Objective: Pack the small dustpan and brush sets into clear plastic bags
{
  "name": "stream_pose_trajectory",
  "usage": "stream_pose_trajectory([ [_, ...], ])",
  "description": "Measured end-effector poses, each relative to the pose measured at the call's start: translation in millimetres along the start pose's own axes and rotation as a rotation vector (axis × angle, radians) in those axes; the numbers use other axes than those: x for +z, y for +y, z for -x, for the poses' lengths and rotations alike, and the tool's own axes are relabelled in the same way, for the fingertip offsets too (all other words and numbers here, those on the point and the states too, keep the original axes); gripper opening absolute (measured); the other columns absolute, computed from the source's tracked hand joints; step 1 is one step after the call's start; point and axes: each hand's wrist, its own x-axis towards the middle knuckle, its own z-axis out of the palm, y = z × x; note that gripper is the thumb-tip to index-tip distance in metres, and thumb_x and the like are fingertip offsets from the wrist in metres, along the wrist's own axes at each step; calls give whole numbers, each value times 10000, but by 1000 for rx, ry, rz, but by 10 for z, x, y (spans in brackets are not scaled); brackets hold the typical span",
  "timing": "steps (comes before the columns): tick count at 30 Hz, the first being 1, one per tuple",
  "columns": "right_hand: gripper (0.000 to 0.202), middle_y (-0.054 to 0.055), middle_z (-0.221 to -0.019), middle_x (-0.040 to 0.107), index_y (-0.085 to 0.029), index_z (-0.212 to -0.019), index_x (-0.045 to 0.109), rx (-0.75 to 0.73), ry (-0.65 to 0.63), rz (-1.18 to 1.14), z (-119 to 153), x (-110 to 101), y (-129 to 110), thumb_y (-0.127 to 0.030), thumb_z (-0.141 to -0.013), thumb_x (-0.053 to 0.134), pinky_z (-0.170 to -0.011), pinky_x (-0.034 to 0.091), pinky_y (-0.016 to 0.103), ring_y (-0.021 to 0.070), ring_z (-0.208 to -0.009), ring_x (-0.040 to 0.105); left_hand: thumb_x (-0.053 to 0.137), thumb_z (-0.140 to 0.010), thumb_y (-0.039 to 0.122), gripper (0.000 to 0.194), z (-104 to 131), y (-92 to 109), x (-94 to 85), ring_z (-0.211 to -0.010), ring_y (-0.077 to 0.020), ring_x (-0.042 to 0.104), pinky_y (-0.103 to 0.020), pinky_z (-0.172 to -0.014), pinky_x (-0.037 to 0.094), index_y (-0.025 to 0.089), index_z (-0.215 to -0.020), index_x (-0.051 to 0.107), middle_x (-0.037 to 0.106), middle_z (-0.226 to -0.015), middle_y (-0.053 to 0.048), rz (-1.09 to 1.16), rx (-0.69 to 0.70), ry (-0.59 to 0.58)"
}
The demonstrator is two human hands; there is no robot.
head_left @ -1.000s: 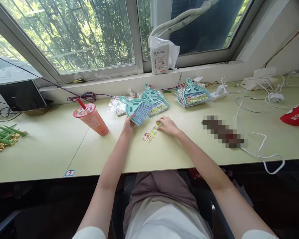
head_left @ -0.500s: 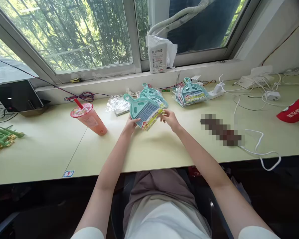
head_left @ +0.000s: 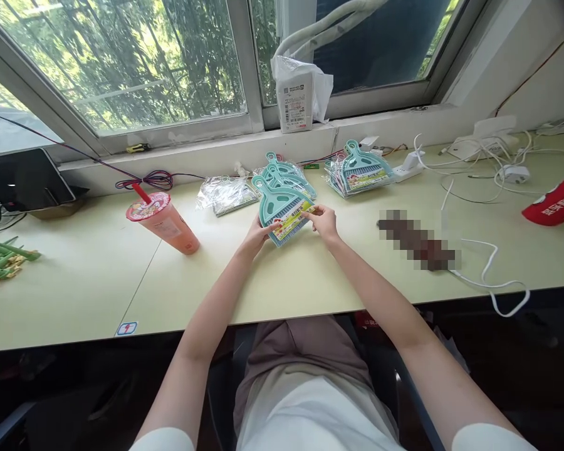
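Note:
A teal dustpan and brush set (head_left: 276, 205) is held tilted above the table, in front of my body. My left hand (head_left: 257, 235) grips its lower left edge, thumb on the front. On the right side, my right hand (head_left: 323, 222) pinches the yellow printed label (head_left: 293, 219), which lies across the bristles. Right behind it are more teal sets in clear wrapping (head_left: 289, 175). Another wrapped stack of teal sets (head_left: 360, 170) rests farther right. Flat clear plastic packets (head_left: 228, 195) lie to the left of the held set.
A pink drink cup (head_left: 169, 224) with a red straw stands at left, near a tablet (head_left: 23, 180) and green stalks (head_left: 2, 258). At right are white cables (head_left: 491, 275), a power strip (head_left: 408, 168), a blurred-out item (head_left: 418, 241) and a red object (head_left: 554, 203).
The yellow label has moved up from the lower edge of the set to across its bristles. The held set is slightly farther right, and my left hand has shifted right with it.

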Motion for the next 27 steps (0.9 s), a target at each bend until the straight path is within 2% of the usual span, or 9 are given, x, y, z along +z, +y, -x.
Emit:
stream_pose_trajectory([
  [5,451,34,-877,656,-192,-967,616,-49,4,99,65,25,-6,-495,-653,731,-451,444,240,105,-535,482,833,-540,138,757,2,2,4,-976,-265,659,-414,-861,554,223,-1226,524,683,-1056,-68,-8,36,61],
  [10,615,124,-1301,487,-218,-1253,436,-126,204,70,225,103,-54,-432,-735,690,-747,535,285,159,-869,594,827,-543,141,713,-10,40,-27,-979,-265,658,-442,-892,537,207,-1195,547,682,-1043,-71,62,83,115],
  [11,608,132,-1329,467,-218,-1263,425,-84,154,-1,256,127,-66,-428,-752,678,-758,543,288,177,-944,596,826,-552,152,700,-5,56,-31,-993,-263,654,-442,-909,528,209,-1192,550,681,-1054,-72,72,101,116],
  [15,357,98,-1153,625,-197,-1084,561,124,-353,-315,347,234,-116,-380,-795,662,-767,574,322,201,-972,637,833,-557,184,720,43,115,-15,-1015,-263,644,-433,-928,509,216,-1214,542,677,-1071,-75,46,123,58],
  [17,243,79,-1001,689,-177,-956,604,187,-409,-402,370,273,-130,-331,-789,689,-804,575,344,194,-896,668,842,-548,203,722,51,127,-2,-996,-266,648,-420,-899,516,219,-1207,548,677,-1068,-77,8,88,22],
  [19,195,66,-902,712,-168,-892,616,230,-341,-449,371,286,-133,-281,-770,719,-815,578,357,191,-834,687,824,-593,290,612,28,127,-10,-979,-269,649,-403,-855,526,211,-1149,581,677,-1056,-85,-38,23,25],
  [21,174,62,-847,721,-163,-861,622,252,-294,-457,353,271,-128,-244,-755,733,-798,588,367,199,-798,699,730,-701,440,478,-18,129,-59,-977,-274,643,-395,-802,535,202,-1096,606,673,-1052,-102,-74,-45,113],
  [23,155,61,-811,724,-160,-832,626,257,-273,-443,327,242,-119,-216,-741,739,-769,598,369,209,-772,705,591,-790,545,485,-58,148,-153,-993,-278,631,-402,-761,540,217,-1146,579,650,-1107,-122,-88,-66,280],
  [27,124,58,-810,727,-161,-823,636,271,-298,-449,309,209,-104,-196,-743,724,-745,606,353,205,-760,708,588,-815,468,540,-31,239,-390,-1244,-307,477,-460,-902,488,303,-1313,461,495,-1361,-110,-419,212,553],
])
